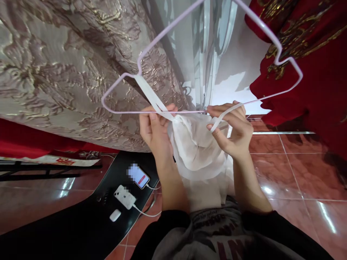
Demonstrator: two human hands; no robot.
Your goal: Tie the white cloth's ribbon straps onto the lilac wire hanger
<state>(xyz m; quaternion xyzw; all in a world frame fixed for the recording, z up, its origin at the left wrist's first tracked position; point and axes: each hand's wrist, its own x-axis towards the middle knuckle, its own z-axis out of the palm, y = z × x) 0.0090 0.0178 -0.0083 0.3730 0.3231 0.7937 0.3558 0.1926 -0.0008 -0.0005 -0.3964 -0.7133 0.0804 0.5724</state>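
Note:
A pale pink wire hanger [173,29] spans the upper middle of the head view. From it hangs a white garment with thin straps [196,144], its left strap [149,92] hooked in the hanger's left notch. My left hand [158,130] is closed around the lower bar, at the base of that strap. On the other side, my right hand [235,126] pinches the loose right strap [226,115], which runs from the thumb across the fingers. The right hand's fingers reach up to the bar. The right notch has no strap in it.
Gold-patterned fabric [89,65] hangs at left, and red embroidered fabric [311,72] at right. White metal rods [207,54] stand behind the hanger. A black bench [81,216] at lower left carries two phones [124,196] on cables and a small white case [115,215].

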